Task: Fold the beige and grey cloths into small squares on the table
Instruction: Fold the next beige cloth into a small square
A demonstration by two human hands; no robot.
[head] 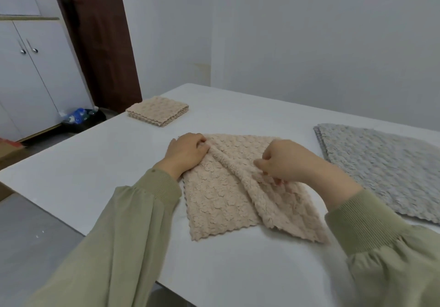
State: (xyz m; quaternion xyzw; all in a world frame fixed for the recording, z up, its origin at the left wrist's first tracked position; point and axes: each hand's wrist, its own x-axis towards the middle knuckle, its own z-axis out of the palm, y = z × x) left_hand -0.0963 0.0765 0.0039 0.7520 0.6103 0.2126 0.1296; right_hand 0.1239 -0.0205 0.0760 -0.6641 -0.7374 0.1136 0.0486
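A beige textured cloth [221,202] lies in the middle of the white table [100,163], with a raised crease running diagonally across it. My left hand [187,152] grips the cloth's far left corner. My right hand [288,161] pinches the fold near the cloth's right side. A small square stack of folded beige cloths [157,110] sits at the table's far left. Flat grey cloths [381,168] lie stacked at the right, apart from both hands.
The table's left edge runs diagonally, with grey floor [28,235] below it. Beyond stand white cabinets [31,68], a dark brown door [102,40] and a dark bin with blue plastic [81,116]. A white wall backs the table.
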